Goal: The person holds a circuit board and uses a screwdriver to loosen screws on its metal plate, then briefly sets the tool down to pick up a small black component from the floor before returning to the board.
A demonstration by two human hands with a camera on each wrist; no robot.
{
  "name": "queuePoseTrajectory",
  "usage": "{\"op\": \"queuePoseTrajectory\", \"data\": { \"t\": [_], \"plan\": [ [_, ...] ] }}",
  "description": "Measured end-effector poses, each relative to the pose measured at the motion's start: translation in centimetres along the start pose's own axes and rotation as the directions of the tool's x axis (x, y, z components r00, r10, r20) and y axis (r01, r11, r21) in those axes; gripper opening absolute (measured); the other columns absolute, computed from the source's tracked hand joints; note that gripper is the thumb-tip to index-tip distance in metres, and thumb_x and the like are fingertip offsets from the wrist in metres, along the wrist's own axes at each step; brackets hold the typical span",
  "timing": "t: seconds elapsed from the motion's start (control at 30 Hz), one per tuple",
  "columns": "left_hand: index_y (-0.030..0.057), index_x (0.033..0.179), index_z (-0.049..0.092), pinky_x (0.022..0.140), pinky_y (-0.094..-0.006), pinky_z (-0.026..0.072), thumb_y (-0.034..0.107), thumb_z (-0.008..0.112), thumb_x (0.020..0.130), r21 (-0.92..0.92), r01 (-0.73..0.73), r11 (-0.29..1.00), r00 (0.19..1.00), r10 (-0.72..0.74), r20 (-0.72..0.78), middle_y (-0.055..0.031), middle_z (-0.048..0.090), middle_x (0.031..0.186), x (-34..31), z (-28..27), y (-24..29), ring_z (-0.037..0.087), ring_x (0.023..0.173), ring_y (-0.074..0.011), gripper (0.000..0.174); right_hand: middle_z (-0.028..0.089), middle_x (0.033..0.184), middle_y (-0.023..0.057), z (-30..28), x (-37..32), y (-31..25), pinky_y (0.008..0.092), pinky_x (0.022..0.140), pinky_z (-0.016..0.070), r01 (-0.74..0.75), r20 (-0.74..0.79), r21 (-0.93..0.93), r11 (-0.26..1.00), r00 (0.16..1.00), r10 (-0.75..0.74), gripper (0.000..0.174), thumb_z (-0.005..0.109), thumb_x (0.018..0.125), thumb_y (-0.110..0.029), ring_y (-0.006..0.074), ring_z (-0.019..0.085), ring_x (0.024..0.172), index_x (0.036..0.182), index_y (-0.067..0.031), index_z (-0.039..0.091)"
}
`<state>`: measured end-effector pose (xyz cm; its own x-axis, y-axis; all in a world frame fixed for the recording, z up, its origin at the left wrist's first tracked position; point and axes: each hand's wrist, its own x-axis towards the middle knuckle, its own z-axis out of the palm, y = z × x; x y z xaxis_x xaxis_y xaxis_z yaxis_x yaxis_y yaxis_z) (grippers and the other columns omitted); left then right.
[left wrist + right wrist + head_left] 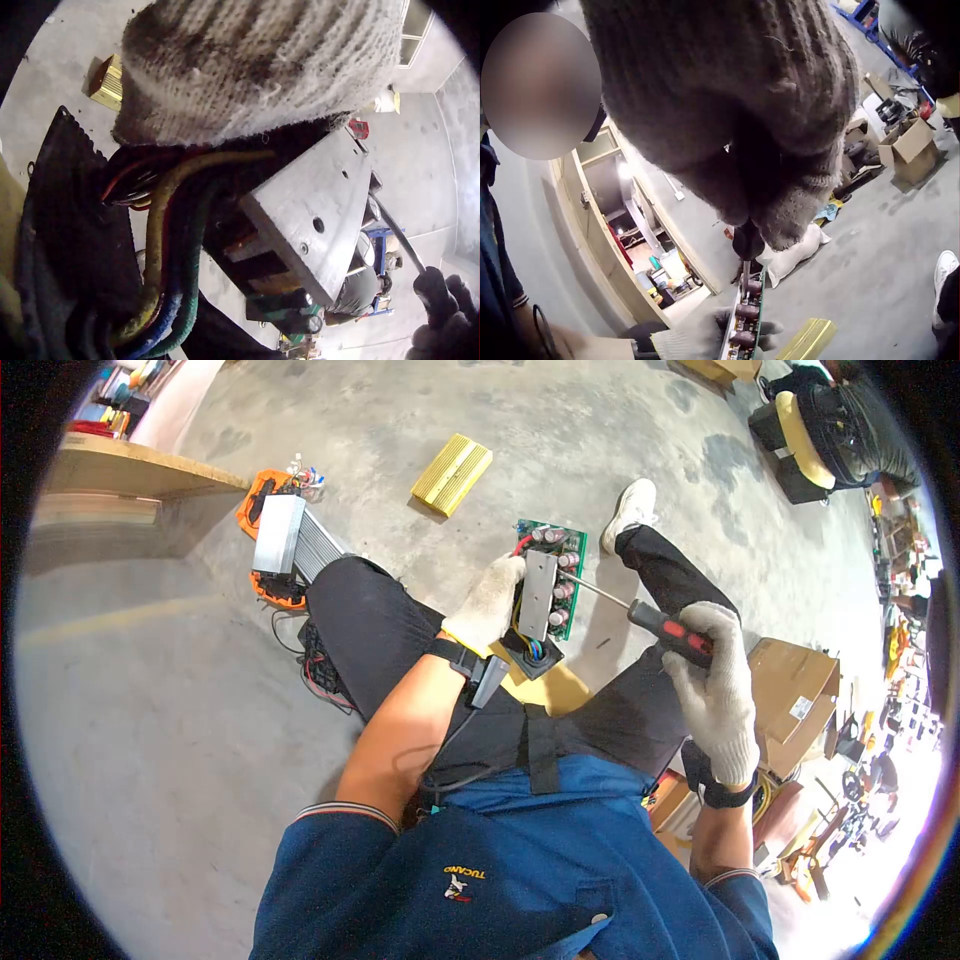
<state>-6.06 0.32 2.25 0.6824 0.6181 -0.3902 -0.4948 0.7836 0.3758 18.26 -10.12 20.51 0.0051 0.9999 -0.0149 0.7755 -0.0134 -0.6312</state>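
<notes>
A green circuit board (576, 546) with a grey metal bar (538, 595) and several capacitors is held up by the left hand (487, 600), gloved in white knit, at its left edge. The gloved right hand (722, 690) grips a black and red screwdriver (672, 632), its shaft reaching to the capacitor side of the bar. In the left wrist view, yellow, blue and green wires (156, 247) run beside the bar (311, 217) down to a black plate (75, 225). The left fingertips are hidden behind the board in the head view.
A yellow metal case (452, 474) lies on the floor ahead. At the left are a silver case (279, 534) with orange end parts and a wooden bench (150, 460). Cardboard boxes (793, 700) stand at the right. Another person (865, 435) is at the upper right.
</notes>
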Motion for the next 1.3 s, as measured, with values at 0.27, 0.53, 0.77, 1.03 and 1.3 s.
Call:
{"op": "queuePoseTrajectory", "data": {
  "t": [0.27, 0.53, 0.77, 1.03, 1.3],
  "plan": [
    [0.0112, 0.141, 0.055, 0.067, -0.0404, 0.0598, 0.015, 0.04, 0.101, -0.081, -0.045, 0.996, 0.998, 0.049, 0.048, -0.0096, 0.068, 0.122, -0.2, 0.7, 0.1, 0.065, 0.087, -0.0214, 0.043, 0.065, 0.121, 0.0186, -1.5, 0.8, -1.6, 0.0389, 0.094, 0.0535, 0.087, 0.037, -0.056, 0.995, 0.996, -0.085, 0.039, 0.074, 0.086, 0.003, 0.0328, 0.067, 0.11, 0.122, -0.0041, 0.061],
    [0.0091, 0.145, 0.052, 0.07, -0.0426, 0.062, 0.018, 0.04, 0.101, 0.064, -0.044, 0.997, 0.996, 0.049, -0.071, -0.0105, 0.068, 0.126, -0.2, 1.2, 0.3, 0.067, 0.09, -0.0226, 0.047, 0.066, 0.118, 0.0194, -0.9, 0.3, -2.8, 0.0394, 0.094, 0.0541, -0.124, -0.007, 0.088, 0.988, 0.992, 0.125, 0.049, 0.074, 0.092, -0.007, 0.031, 0.069, 0.106, 0.136, -0.0014, 0.053],
    [0.008, 0.145, 0.052, 0.07, -0.0432, 0.0628, 0.018, 0.038, 0.101, 0.006, -0.031, 0.999, 0.998, 0.031, -0.054, -0.0105, 0.069, 0.124, 0.1, 0.4, 0.1, 0.068, 0.091, -0.0228, 0.047, 0.065, 0.115, 0.018, -0.8, 0.8, -2.6, 0.0384, 0.089, 0.054, 0.026, -0.025, 0.006, 1.0, 0.999, -0.026, 0.039, 0.073, 0.094, -0.006, 0.0267, 0.067, 0.098, 0.129, -0.0014, 0.058],
    [0.0056, 0.14, 0.056, 0.071, -0.0436, 0.0616, 0.021, 0.044, 0.099, 0.06, -0.049, 0.997, 0.996, 0.053, -0.073, -0.0105, 0.069, 0.113, 0.1, 0.5, 0.1, 0.067, 0.088, -0.0242, 0.045, 0.066, 0.113, 0.0164, 0.1, 0.0, -1.7, 0.0386, 0.098, 0.0527, -0.045, -0.074, -0.033, 0.998, 0.996, 0.042, 0.049, 0.072, 0.092, -0.003, 0.0295, 0.067, 0.104, 0.137, -0.0027, 0.052],
    [0.0056, 0.14, 0.057, 0.07, -0.0412, 0.0614, 0.02, 0.041, 0.104, 0.077, -0.037, 0.996, 0.999, 0.04, -0.033, -0.0093, 0.07, 0.116, -0.2, 0.6, 0.3, 0.068, 0.089, -0.0208, 0.042, 0.065, 0.115, 0.0152, 0.1, 1.2, -3.3, 0.0375, 0.09, 0.0548, -0.597, 0.04, 0.281, 0.751, 0.789, 0.613, 0.048, 0.071, 0.091, -0.002, 0.0231, 0.066, 0.1, 0.136, -0.0024, 0.052]
  ]
}}
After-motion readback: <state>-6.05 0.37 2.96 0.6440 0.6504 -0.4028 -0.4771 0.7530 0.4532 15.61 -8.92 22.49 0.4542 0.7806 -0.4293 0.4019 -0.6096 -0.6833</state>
